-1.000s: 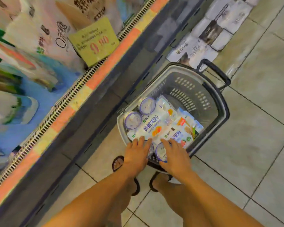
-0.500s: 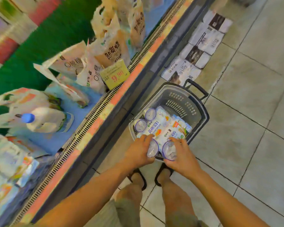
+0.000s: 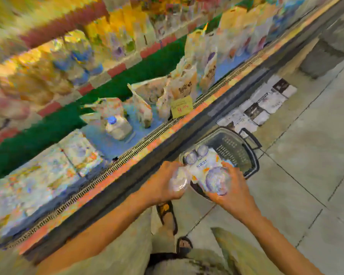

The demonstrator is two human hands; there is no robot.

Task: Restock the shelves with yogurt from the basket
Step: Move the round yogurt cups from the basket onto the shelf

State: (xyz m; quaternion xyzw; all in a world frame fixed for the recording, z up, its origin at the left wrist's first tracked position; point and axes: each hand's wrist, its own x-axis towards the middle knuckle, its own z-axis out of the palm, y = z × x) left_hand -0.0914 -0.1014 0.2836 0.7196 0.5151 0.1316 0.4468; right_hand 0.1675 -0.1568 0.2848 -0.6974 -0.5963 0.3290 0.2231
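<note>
A grey shopping basket (image 3: pixel 252 167) stands on the floor beside the chiller shelf (image 3: pixel 115 147). Inside it lie white yogurt multipacks (image 3: pixel 204 164) with round lids showing. My left hand (image 3: pixel 163 183) grips one yogurt cup (image 3: pixel 179 180) and my right hand (image 3: pixel 229 187) grips another yogurt cup (image 3: pixel 215 180). Both cups are lifted just above the basket's near edge. The picture is blurred by head motion.
The chiller's low shelf holds pouches, a white jug with a blue cap (image 3: pixel 117 126), a yellow price tag (image 3: pixel 182 109) and flat packs at the left. A slotted rail (image 3: pixel 127 157) edges the shelf. Printed sheets (image 3: pixel 262 108) lie on the tiled floor behind the basket.
Both hands closed on a cup each in the basket and have raised them. The view has swung up and left, showing more of the shelves.
</note>
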